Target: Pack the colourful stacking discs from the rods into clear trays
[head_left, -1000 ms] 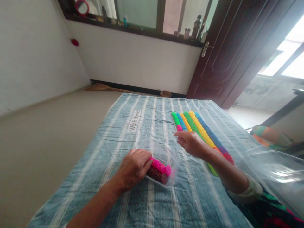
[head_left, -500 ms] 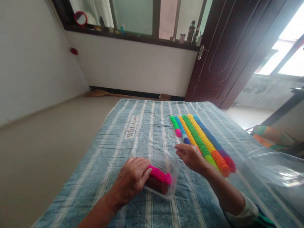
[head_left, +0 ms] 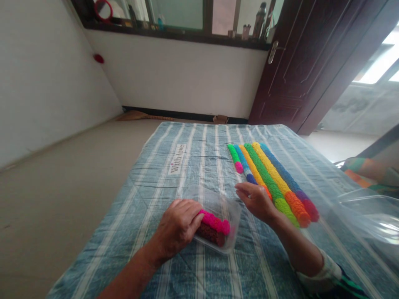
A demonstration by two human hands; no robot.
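My left hand is closed over the left side of a clear plastic box, thumb and fingers around the end of a bright pink roll of stacked, scalloped-edged pieces. Beside the pink roll in the box lies a dark brown roll. The left fingertips are partly hidden. My right hand hovers right of the box, fingers loosely stretched, with nothing visible in it. Just beyond it lie several long coloured rolls side by side, among them a green roll, a yellow roll and a short green-and-pink roll.
A blue striped cloth covers the bed-like surface. Another clear plastic container stands at the right edge. Beyond are a dark wooden door, a window ledge with bottles, and a broom on the floor.
The view has tilted down and shifted left, so everything appears a little higher and farther right. Both hands keep nearly the same pose over the box and beside the rolls.
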